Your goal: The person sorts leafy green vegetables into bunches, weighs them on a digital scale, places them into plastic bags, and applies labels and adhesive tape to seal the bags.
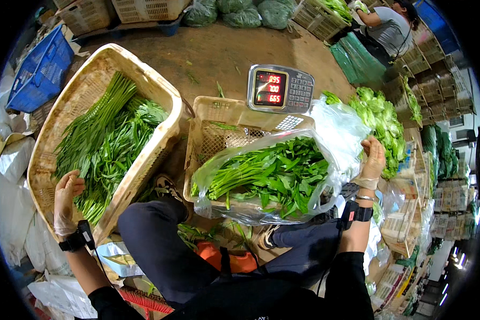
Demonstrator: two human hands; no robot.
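Note:
My left hand (69, 194), in a thin glove, is loosely curled with fingers apart at the near left of a tall cream crate (160, 125), beside long leafy green stems (104, 138). It holds nothing that I can see. My right hand (372, 157), also gloved, grips the edge of a clear plastic bag (346, 133). The bag lies open on a low cream crate (202, 133) with leafy green stems (272, 176) inside. A digital scale display (280, 88) with red lit digits stands at that crate's back edge.
Pale lettuce heads (378, 122) are piled at the right, among stacked crates. A blue crate (34, 72) stands at left, bagged greens (237, 16) at the back. A co-worker (384, 32) sits at back right. My legs (160, 240) bend beneath the crates.

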